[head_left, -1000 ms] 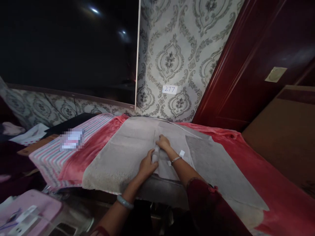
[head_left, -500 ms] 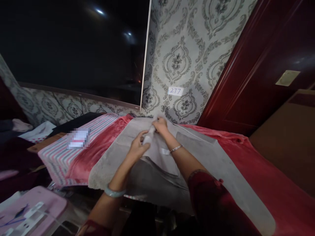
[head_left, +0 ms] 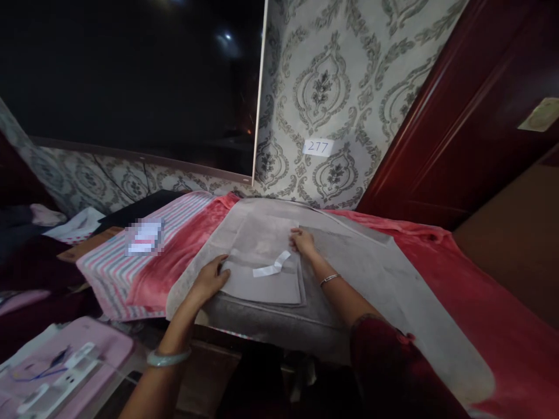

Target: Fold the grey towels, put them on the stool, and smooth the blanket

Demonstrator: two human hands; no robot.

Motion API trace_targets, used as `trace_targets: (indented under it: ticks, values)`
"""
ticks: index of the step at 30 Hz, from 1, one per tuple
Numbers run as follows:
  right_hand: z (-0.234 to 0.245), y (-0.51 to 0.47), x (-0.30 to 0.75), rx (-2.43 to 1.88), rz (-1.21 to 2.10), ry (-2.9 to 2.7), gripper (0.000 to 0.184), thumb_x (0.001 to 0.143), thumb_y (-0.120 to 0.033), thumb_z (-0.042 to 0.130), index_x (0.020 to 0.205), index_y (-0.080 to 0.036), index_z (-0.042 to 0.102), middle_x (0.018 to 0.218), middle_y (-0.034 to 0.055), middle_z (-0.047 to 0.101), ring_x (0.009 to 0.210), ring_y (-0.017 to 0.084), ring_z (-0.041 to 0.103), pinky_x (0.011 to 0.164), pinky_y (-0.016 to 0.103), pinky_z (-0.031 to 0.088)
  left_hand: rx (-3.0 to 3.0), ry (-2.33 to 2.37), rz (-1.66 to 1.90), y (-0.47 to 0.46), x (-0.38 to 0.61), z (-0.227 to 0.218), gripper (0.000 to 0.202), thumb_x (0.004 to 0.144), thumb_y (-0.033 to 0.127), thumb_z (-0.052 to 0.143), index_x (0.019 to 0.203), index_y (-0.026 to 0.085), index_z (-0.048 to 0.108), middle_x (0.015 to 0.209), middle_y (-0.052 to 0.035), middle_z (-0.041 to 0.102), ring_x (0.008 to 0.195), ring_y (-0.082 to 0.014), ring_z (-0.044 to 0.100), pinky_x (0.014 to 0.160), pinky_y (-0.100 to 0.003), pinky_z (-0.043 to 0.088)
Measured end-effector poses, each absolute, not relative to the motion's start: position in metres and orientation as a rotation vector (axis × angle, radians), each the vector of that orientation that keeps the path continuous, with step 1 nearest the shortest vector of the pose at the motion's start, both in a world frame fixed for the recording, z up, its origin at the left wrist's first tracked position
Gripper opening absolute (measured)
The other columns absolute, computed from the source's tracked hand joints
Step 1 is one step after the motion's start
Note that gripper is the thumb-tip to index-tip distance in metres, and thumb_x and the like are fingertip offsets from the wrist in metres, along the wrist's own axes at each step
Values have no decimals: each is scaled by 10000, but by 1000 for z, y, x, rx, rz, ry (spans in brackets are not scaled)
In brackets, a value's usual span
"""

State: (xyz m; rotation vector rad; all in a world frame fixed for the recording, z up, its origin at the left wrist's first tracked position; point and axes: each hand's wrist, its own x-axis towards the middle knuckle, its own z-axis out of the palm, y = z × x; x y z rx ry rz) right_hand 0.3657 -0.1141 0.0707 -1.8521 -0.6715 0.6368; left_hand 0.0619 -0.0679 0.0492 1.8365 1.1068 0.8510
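A flat, folded grey cloth (head_left: 262, 289) lies on a larger grey sheet (head_left: 419, 314). A bent, shiny white strip (head_left: 273, 269) crosses its upper face. Against the left edge of the folded cloth rests my left hand (head_left: 210, 280), with thumb and forefinger apart. My right hand (head_left: 303, 241) has its fingers curled together on the cloth's upper right edge, pinching it. The tips of some fingers are hidden from view.
Red plush cloth (head_left: 454, 279) and a striped cloth (head_left: 113, 259) lie under and beside the grey sheet. A blurred-out packet (head_left: 144, 237) rests at left. Nearby are a pink stool (head_left: 116, 343) with a white power strip (head_left: 65, 375), and a wall-mounted television (head_left: 131, 87).
The grey cloth was bunched up between both hands and now lies flat. My left hand has moved left and down to its edge; my right hand has moved right and down.
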Motion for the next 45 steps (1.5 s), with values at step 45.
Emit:
trace_targets:
  ticks: [45]
  values:
    - [53,-127,404,-2280,255,-1040,557,885,-106,481,1423,-174,610,1322,77,683,1229,207,622,1064,274,445,3102,432,630,-205,196,3,191,974,143,496,1097,170,639,971,-100,640,977,-265,551,819,-398,442]
